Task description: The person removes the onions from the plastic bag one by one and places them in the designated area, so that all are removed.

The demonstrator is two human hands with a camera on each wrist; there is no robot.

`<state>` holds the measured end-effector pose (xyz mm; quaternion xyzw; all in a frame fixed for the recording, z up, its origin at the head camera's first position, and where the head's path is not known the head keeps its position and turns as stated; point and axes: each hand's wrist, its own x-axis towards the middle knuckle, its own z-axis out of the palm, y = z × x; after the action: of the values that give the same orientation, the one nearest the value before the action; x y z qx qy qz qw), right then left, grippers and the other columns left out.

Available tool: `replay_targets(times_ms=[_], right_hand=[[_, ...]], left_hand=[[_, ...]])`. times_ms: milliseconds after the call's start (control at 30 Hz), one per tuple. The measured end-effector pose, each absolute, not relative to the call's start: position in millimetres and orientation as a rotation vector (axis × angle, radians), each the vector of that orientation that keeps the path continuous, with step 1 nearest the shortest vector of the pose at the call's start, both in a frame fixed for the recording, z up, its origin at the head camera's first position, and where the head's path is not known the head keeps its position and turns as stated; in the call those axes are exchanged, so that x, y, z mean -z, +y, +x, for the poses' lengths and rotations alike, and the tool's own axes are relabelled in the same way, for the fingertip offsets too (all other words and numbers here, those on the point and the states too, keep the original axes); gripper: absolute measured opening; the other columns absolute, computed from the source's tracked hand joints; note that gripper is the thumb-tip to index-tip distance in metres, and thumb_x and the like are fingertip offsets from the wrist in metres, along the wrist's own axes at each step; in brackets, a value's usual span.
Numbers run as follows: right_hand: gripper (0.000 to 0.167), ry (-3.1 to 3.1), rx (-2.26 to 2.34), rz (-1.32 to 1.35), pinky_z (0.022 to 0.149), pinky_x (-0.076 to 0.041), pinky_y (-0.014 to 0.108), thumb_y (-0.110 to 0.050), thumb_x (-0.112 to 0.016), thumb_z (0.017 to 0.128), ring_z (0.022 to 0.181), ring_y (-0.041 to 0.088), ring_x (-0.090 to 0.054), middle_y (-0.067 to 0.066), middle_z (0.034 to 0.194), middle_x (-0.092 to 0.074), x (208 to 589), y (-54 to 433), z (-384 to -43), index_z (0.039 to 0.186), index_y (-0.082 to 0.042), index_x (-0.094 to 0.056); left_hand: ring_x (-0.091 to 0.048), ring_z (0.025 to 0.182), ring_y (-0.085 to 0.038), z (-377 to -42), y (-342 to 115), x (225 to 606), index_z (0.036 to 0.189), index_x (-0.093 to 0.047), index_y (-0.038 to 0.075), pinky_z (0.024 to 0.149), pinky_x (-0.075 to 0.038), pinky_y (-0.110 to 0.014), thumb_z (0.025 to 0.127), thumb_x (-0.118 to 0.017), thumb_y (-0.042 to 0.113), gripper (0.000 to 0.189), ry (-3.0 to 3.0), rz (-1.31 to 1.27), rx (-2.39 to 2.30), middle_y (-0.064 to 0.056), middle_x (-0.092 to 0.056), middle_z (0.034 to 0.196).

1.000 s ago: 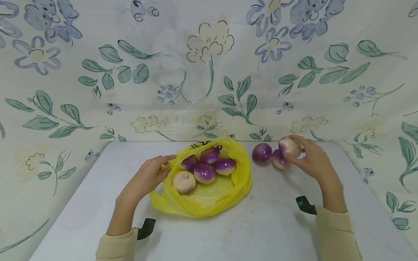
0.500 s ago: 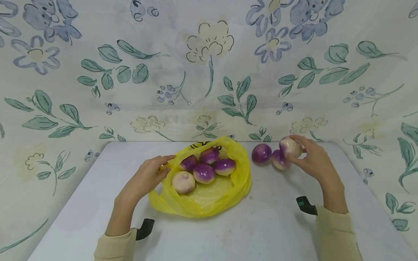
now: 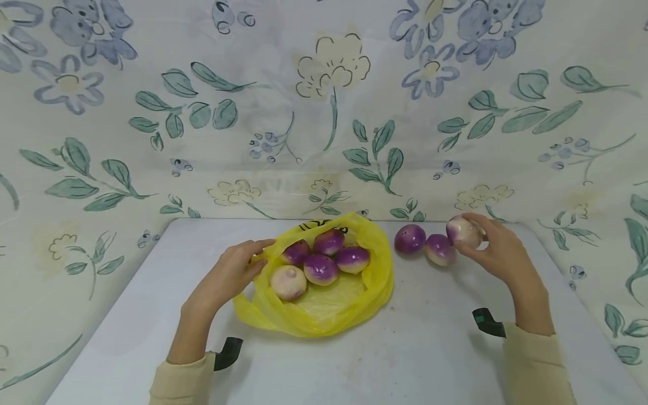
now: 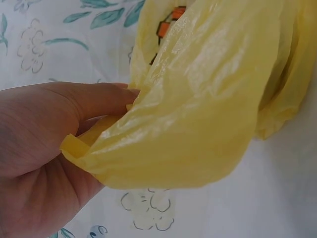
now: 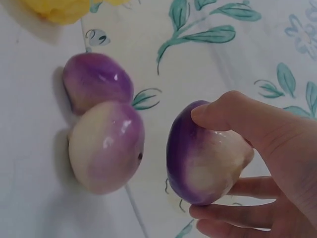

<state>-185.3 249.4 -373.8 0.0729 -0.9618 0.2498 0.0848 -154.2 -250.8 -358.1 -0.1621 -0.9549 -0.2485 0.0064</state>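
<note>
A yellow plastic bag [image 3: 324,329] lies with its mouth wide on the white table, and several purple-and-white turnips [image 3: 320,269] rest inside it. At the bag's left rim, my left hand [image 3: 230,273] holds the thin plastic; in the left wrist view the film [image 4: 183,139] passes between thumb and fingers. My right hand [image 3: 498,247] grips one turnip [image 5: 205,158] by its sides, thumb on one face and fingers on the other. Beside it two more turnips sit on the table, a darker purple one [image 3: 410,240] and a paler one [image 5: 106,148].
The white table [image 3: 405,360] ends at the back against a hanging cloth [image 3: 283,112] printed with flowers and leaves. Black curved pieces [image 3: 229,353] stick out at both sleeve cuffs, above the tabletop.
My right hand has shifted slightly right with its turnip, which now stands more apart from the paler one. The view has swung a little. My left hand stays at the bag's rim.
</note>
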Motion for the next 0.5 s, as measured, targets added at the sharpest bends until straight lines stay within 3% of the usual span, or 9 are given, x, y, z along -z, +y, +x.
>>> replay_targets(times_ms=[500], right_hand=[[0.071, -2.973, -0.740, 0.144, 0.084, -0.049, 0.068, -0.044, -0.070, 0.088, 0.113, 0.050, -0.056, 0.032, 0.138, -0.049, 388, 265, -188, 0.146, -0.015, -0.041]], left_hand=[[-0.060, 0.082, -0.017, -154, -249, 357, 0.137, -0.056, 0.004, 0.081, -0.060, -0.038, 0.095, -0.061, 0.005, 0.042, -3.003, -0.496, 0.783, -0.015, -0.067, 0.118]])
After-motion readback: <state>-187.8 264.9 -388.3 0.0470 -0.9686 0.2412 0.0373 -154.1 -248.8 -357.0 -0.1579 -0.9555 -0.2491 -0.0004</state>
